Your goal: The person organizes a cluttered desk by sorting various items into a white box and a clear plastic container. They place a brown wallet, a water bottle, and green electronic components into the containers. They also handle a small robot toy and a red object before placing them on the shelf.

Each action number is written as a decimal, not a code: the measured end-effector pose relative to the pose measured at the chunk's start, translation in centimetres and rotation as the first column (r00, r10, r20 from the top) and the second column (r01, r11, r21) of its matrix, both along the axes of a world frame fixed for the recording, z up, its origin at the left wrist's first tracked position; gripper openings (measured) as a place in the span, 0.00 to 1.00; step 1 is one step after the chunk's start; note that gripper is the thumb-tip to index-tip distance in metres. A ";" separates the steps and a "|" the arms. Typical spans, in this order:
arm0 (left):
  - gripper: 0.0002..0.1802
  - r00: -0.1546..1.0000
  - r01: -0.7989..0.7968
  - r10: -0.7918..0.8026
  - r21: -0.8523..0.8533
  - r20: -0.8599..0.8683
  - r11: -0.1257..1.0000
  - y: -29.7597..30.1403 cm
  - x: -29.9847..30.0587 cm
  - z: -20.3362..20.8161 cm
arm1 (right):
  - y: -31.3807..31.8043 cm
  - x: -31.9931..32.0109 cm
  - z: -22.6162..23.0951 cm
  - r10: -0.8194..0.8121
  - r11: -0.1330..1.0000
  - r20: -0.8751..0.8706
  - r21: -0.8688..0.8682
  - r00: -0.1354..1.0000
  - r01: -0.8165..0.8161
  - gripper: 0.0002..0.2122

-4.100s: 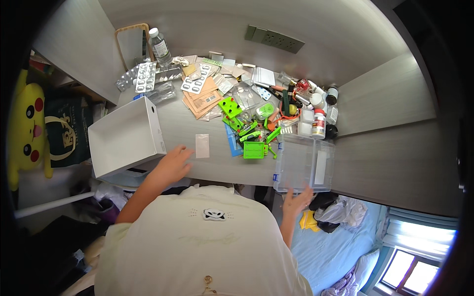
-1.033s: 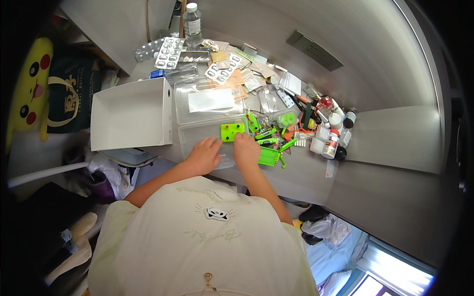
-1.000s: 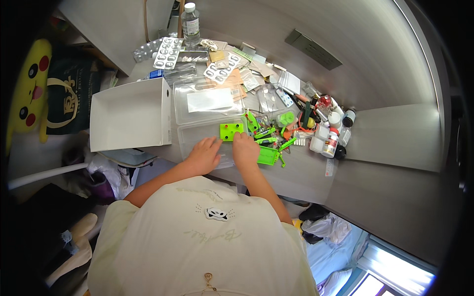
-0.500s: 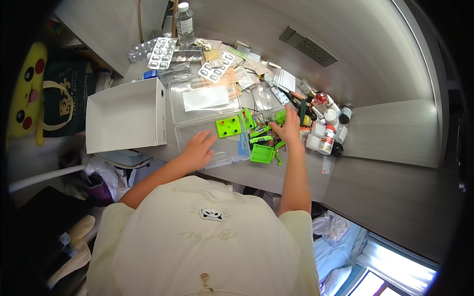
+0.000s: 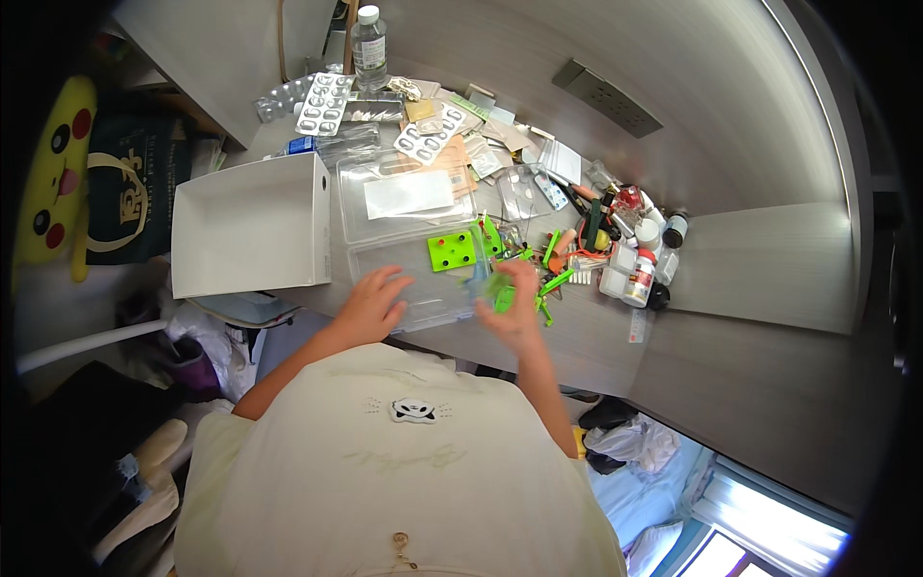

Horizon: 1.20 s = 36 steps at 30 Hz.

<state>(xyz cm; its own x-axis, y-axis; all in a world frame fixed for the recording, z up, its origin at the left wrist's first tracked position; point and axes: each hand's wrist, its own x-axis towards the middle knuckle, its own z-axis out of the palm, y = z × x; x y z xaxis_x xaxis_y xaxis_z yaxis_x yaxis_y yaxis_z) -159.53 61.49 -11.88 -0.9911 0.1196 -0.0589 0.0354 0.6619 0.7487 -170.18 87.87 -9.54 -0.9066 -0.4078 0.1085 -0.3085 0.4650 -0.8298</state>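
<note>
A clear plastic case [image 5: 423, 313] lies opened out on the desk, its transparent lid [image 5: 354, 207] folded back behind it. Inside the case, toward its right, rests a bright green plastic block [image 5: 452, 252] with small red and black knobs. My left hand [image 5: 370, 306] sits over the case's left side, fingers spread and holding nothing. At the case's right edge my right hand [image 5: 517, 306] closes on a green plastic piece [image 5: 502, 290], partly hidden and blurred. More green plastic pieces [image 5: 556, 282] lie loose to the right of that hand.
A white box [image 5: 252, 226] stands open at the left. Blister packs [image 5: 324, 104], a clear bottle [image 5: 369, 48] and papers crowd the back. Pens, small bottles such as a white one with a red cap [image 5: 639, 279], and jars cluster at the right, below a wall socket strip [image 5: 606, 98].
My right hand has come left and nearer from the loose green pieces to the case's edge, now with a green piece in it. My left hand has shifted slightly left.
</note>
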 end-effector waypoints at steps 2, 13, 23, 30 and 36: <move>0.24 1.000 0.018 -0.018 -0.009 -0.003 1.000 0.3 -0.5 0.2 | -2.9 2.7 -0.1 -0.028 0.987 -0.078 0.154 0.997 0.039 0.26; 0.28 0.935 0.010 -0.122 0.317 0.334 0.948 2.5 -2.1 -0.5 | -5.3 3.4 -2.2 0.049 0.846 -0.285 0.521 0.957 0.112 0.26; 0.33 0.940 0.014 -0.164 0.445 0.300 0.896 3.2 -3.1 -2.9 | 5.4 2.2 -4.0 -0.375 0.777 -0.223 0.453 0.900 0.437 0.22; 0.28 0.927 -0.116 -0.049 0.409 0.371 0.905 2.1 -2.7 -1.3 | 7.4 2.9 -7.4 -0.541 0.801 0.411 -0.015 0.734 0.598 0.17; 0.23 0.960 -0.145 0.021 0.432 0.279 0.890 0.5 -1.8 -1.3 | 8.8 2.5 -5.9 -0.511 0.738 0.439 -0.217 0.739 0.639 0.13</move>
